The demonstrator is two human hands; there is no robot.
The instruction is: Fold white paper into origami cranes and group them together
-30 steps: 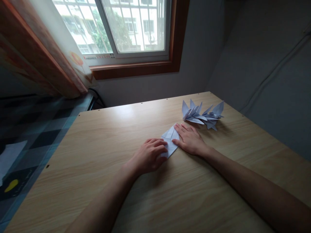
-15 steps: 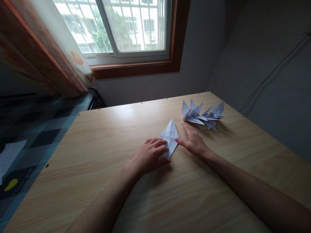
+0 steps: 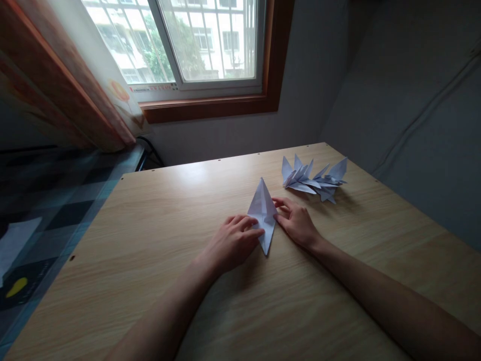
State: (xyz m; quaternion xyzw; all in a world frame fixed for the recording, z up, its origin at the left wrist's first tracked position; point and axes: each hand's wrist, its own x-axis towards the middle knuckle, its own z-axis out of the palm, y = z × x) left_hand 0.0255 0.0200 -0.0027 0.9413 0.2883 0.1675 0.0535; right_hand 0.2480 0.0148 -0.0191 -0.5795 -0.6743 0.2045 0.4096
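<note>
A white folded paper [image 3: 265, 208], now a long kite shape, lies between my hands with one point facing away and one facing me. My left hand [image 3: 238, 239] holds its lower left part, with fingertips on the paper and the thumb mostly hidden. At its right corner, my right hand [image 3: 297, 220] grips the edge with thumb and bent fingers. Part of the paper's left side is covered by my left fingers.
Behind my right hand stand several folded white paper pieces [image 3: 315, 179], spiky and clustered together. The wooden table [image 3: 158, 220] has its far edge near a barred window [image 3: 214, 45]. To the left is a checked cloth [image 3: 22, 185] with a white sheet [image 3: 20, 238] on it.
The paper has gone from a shorter creased kite to a longer shape, its points reaching farther both ways. My right fingers have curled in to its edge; the left hand stays nearly in place.
</note>
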